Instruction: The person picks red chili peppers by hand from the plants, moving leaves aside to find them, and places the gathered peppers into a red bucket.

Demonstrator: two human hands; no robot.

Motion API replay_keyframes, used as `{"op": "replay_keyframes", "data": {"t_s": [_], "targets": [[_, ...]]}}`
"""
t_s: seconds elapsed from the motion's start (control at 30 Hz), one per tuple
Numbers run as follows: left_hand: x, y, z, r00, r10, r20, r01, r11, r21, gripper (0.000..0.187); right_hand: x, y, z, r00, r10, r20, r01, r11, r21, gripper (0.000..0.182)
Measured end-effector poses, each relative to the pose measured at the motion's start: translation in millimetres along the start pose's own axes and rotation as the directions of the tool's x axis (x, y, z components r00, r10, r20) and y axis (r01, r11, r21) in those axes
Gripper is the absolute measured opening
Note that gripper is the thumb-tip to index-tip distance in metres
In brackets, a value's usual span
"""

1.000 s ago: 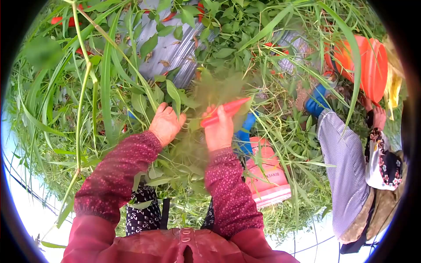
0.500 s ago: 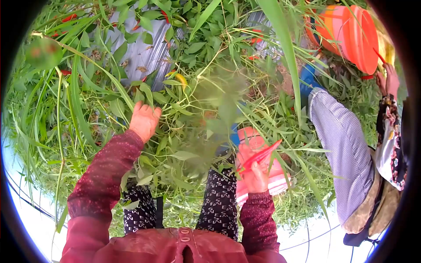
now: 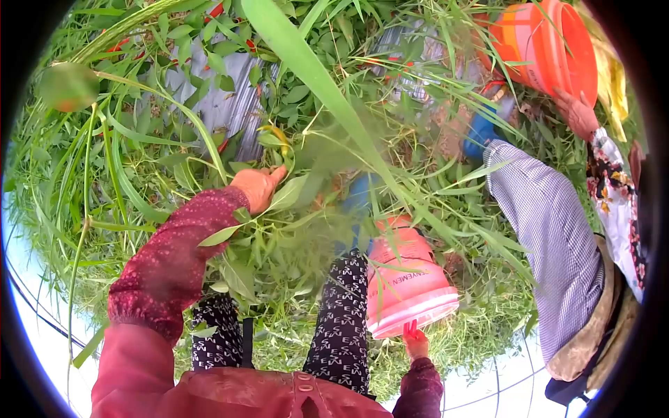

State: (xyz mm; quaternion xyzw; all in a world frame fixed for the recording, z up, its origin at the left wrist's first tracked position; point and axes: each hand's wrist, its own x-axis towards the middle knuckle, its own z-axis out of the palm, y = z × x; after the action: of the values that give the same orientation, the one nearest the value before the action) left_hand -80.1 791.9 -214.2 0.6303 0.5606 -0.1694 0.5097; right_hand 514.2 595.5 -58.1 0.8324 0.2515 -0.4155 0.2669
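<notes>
My left hand (image 3: 259,188) is among the leaves of the pepper plants, fingers curled with the index and thumb toward a stem. What is between the fingertips is hidden. Just above it hangs a yellow chili pepper (image 3: 282,141), partly behind leaves. Down at the right, my right hand (image 3: 417,346) is at the mouth of a pinkish-red bucket (image 3: 408,279), closed around red chili peppers (image 3: 410,327) that show only in part. The bucket leans with its rim toward me, beside my leg; its inside is out of sight.
Another person's hand (image 3: 578,115) touches the rim of an orange bucket (image 3: 533,52) at the upper right. That person's checked trouser leg (image 3: 540,209) and blue boot (image 3: 481,132) are nearby. Long grass blades (image 3: 313,76) cross the view. Silvery plastic sheeting (image 3: 230,90) covers the ground.
My right hand has moved down with the red chili peppers to the bucket's mouth. My left hand has shifted right, toward the yellow pepper. The other person's hand has come to the orange bucket's rim.
</notes>
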Motion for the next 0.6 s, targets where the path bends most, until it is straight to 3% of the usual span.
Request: {"op": "replay_keyframes", "data": {"t_s": [0.03, 0.1, 0.13, 0.17, 0.2, 0.23, 0.3, 0.33, 0.4, 0.43, 0.5, 0.53, 0.57, 0.6], "targets": [[-12, -5, 21, 0.998, 0.034, -0.048, -0.031, 0.998, 0.051, 0.057, -6, -1, 0, 1.0, 0.003, 0.003, -0.003, 1.0, 0.004, 0.023], [-46, -9, 54, 0.999, 0.034, -0.007, -0.033, 0.993, 0.111, 0.061, -29, -30, -9, 0.9, -0.422, -0.114, 0.374, 0.879, -0.296, 0.043], [-63, -21, 87, 0.994, 0.089, -0.061, -0.076, 0.979, 0.191, 0.058, -43, -58, -23, 0.965, -0.242, 0.096, 0.26, 0.878, -0.402, 0.041], [-79, -11, 84, 0.993, -0.012, 0.114, -0.02, 0.963, 0.27, 0.052, -58, -88, -37, 0.965, -0.241, 0.099, 0.261, 0.876, -0.405, 0.041], [-97, -17, 106, 0.999, 0.019, 0.026, -0.026, 0.95, 0.311, 0.045, -74, -121, -47, 0.921, -0.219, 0.322, 0.311, 0.911, -0.271, 0.034], [-113, -12, 102, 0.995, 0.023, 0.094, -0.059, 0.915, 0.4, 0.043, -89, -156, -56, 0.823, -0.212, 0.527, 0.324, 0.937, -0.128, 0.028], [-135, -20, 119, 0.993, 0.074, 0.095, -0.109, 0.883, 0.456, 0.043, -116, -228, -66, 0.737, -0.393, 0.55, 0.308, 0.919, 0.244, 0.018], [-143, -32, 141, 0.993, 0.074, 0.093, -0.108, 0.886, 0.45, 0.043, -127, -272, -69, 0.725, -0.496, 0.478, 0.409, 0.868, 0.282, 0.016], [-140, -53, 186, 0.994, 0.016, -0.105, 0.007, 0.977, 0.213, 0.046, -119, -345, -63, 0.658, -0.678, 0.328, 0.553, 0.731, 0.4, 0.014], [-140, -49, 171, 0.993, 0.006, -0.117, 0.019, 0.977, 0.214, 0.046, -110, -378, -53, 0.61, -0.752, 0.251, 0.591, 0.642, 0.488, 0.014], [-151, -33, 139, 0.996, 0.073, -0.056, -0.041, 0.895, 0.444, 0.051, -83, -431, -16, 0.613, -0.729, 0.306, 0.536, 0.668, 0.516, 0.019], [-150, -28, 129, 0.998, -0.002, 0.055, -0.021, 0.917, 0.399, 0.055, -73, -454, 13, 0.548, -0.742, 0.386, 0.504, 0.661, 0.556, 0.024], [-151, -24, 124, 0.999, -0.007, 0.054, -0.015, 0.919, 0.395, 0.055, -60, -473, 48, 0.479, -0.751, 0.454, 0.467, 0.656, 0.593, 0.031], [-150, -21, 120, 0.995, -0.021, 0.101, -0.024, 0.904, 0.426, 0.054, -27, -481, 97, 0.477, -0.773, 0.418, 0.448, 0.624, 0.641, 0.047]]}}
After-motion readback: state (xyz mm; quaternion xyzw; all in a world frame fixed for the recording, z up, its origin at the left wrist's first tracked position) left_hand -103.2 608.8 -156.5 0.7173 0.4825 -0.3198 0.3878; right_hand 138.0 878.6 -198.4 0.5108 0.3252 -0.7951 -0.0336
